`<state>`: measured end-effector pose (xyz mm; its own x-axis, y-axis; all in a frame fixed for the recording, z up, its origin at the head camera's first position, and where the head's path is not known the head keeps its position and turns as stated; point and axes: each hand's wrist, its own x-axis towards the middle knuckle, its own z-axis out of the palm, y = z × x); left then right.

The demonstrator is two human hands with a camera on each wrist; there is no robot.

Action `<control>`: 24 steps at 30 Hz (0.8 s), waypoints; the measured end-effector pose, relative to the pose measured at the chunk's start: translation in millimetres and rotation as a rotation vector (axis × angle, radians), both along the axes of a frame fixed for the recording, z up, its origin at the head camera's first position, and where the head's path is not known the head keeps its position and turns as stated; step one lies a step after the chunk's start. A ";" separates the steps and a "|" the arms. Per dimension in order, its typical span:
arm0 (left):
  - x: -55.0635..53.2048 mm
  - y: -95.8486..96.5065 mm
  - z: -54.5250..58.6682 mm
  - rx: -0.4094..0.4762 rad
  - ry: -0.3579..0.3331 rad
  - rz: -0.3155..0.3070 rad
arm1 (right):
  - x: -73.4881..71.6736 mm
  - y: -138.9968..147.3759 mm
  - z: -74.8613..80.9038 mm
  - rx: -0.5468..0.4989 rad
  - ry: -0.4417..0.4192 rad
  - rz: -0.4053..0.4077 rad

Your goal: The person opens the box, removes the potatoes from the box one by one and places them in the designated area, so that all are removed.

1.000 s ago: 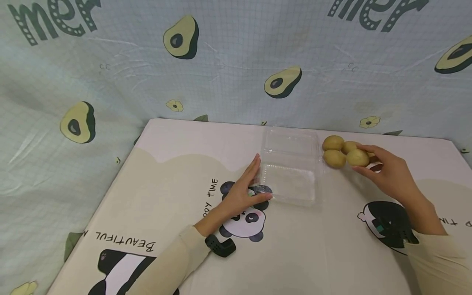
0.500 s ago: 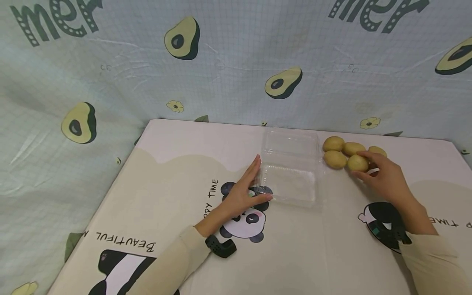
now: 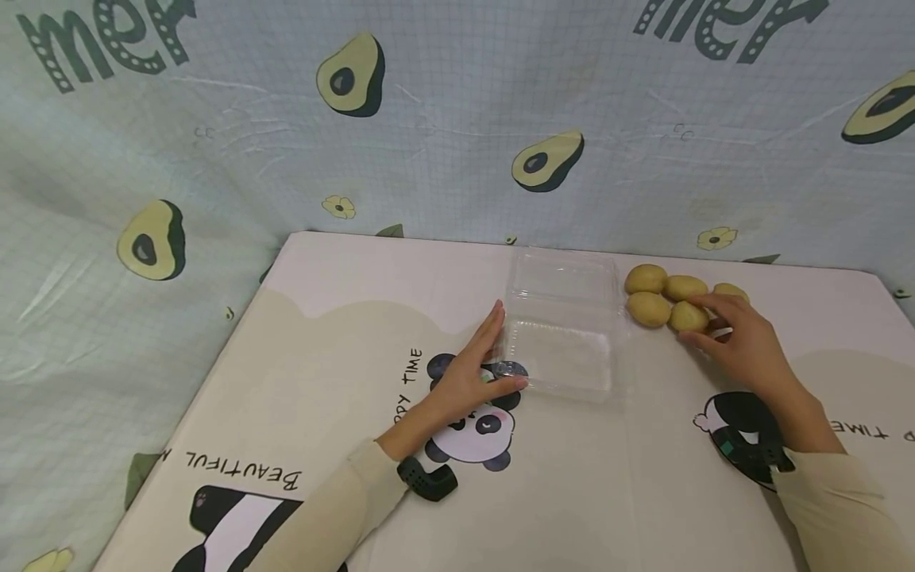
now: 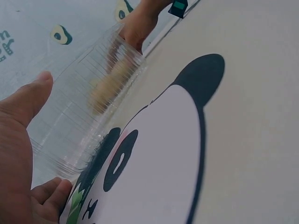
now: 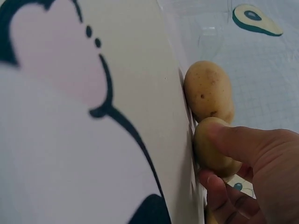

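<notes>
A small yellow potato [image 3: 689,317] is pinched between the thumb and fingers of my right hand [image 3: 747,345], close beside another potato [image 3: 649,310] in the front row. Behind them lie a potato [image 3: 646,279], one more potato [image 3: 686,287] and, partly covered by my fingers, a potato [image 3: 731,291]. In the right wrist view the pinched potato [image 5: 210,144] sits right against its neighbour [image 5: 209,88]. My left hand [image 3: 468,381] rests with straight fingers along the left side of a clear plastic clamshell box [image 3: 561,357], whose lid lies folded back, away from me.
The box and potatoes lie near the far edge of a table covered with a panda-print cloth [image 3: 572,492]. A curtain with avocado prints [image 3: 443,119] hangs directly behind that edge. Dark bands [image 3: 427,478] are worn at the wrists.
My right hand has moved left and slightly down with the potato, bringing it beside the front-left one. The potato at the far right has come into view. The left hand and box stay still.
</notes>
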<state>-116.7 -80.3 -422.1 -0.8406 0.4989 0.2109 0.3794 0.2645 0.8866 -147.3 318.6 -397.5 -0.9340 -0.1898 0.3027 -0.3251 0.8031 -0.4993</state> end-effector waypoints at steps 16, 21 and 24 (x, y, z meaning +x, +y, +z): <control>2.3 -8.5 -5.9 -0.060 0.039 0.062 | 10.5 -11.1 1.2 -0.017 -0.058 0.045; 7.5 -13.5 1.2 -0.102 0.021 0.065 | 32.4 -14.0 13.9 0.029 -0.031 0.034; 12.5 -26.2 11.6 -0.197 0.052 0.067 | 51.1 -12.3 26.3 0.064 -0.029 0.015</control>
